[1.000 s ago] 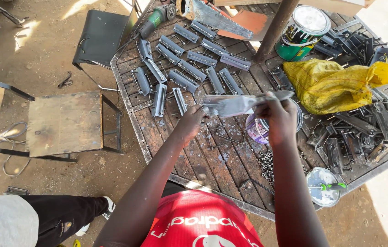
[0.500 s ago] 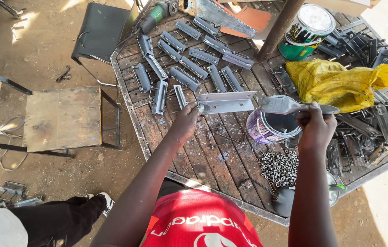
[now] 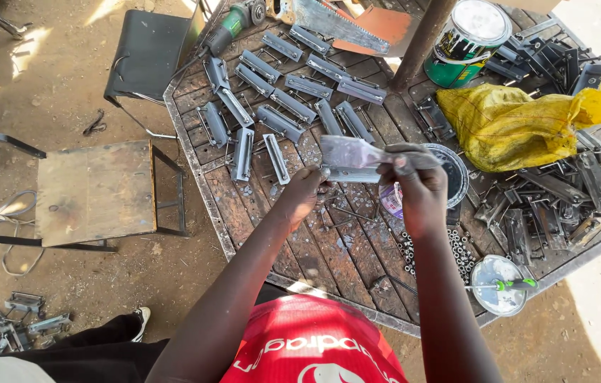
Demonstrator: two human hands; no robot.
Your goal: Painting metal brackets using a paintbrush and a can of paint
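Observation:
My left hand [image 3: 305,190] grips the left end of a flat grey metal bracket [image 3: 343,172], held level above the wooden slat table [image 3: 204,191]. My right hand [image 3: 417,188] holds a paintbrush [image 3: 357,152] whose bristles lie on the bracket's top face. Just behind my right hand stands a small open paint tin [image 3: 458,177] with dark paint. Several grey brackets [image 3: 279,92] lie in rows on the table's far left part.
A yellow sack [image 3: 513,124], a large closed paint can [image 3: 467,39] and a heap of dark metal parts [image 3: 548,206] fill the right side. Small nuts [image 3: 456,252] and a lid with a screwdriver [image 3: 499,284] lie near the front. A wooden stool [image 3: 95,191] stands left.
My right hand came back from the open paint tin to the bracket and laid the brush on it. The left hand kept hold of the bracket.

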